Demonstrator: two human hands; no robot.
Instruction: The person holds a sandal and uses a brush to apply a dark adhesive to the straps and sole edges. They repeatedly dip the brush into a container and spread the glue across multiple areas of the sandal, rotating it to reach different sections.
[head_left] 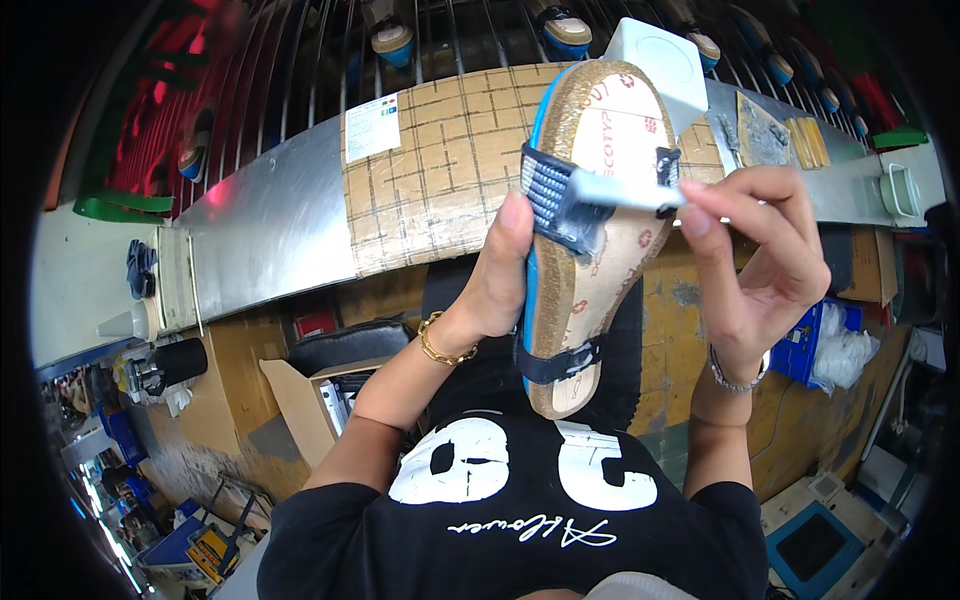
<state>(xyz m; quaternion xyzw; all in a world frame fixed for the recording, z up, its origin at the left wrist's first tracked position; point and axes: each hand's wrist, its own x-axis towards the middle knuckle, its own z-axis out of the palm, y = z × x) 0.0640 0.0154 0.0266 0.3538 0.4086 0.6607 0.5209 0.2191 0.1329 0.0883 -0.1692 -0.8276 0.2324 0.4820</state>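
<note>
My left hand [500,265] grips a sandal [600,290] by its left side, thumb by the strap and the other fingers hidden behind. The sandal is upright, with its beige printed footbed facing me and a blue edge on the sole. A woven dark strap [548,197] folds over its left side, and another dark strap [560,363] crosses near the lower end. Between thumb and fingertips, my right hand [765,250] pinches a small white tool [625,192], shaped like a brush and blurred. Its far end is over the woven strap; whether they touch I cannot tell.
Behind the sandal, a cardboard-covered patch [430,190] lies on the metal bench [270,220], with a white container [665,70] on it. Several more sandals stand on the roller rack [470,40] beyond. An opened carton [300,400] is below left, a blue crate [800,345] at right.
</note>
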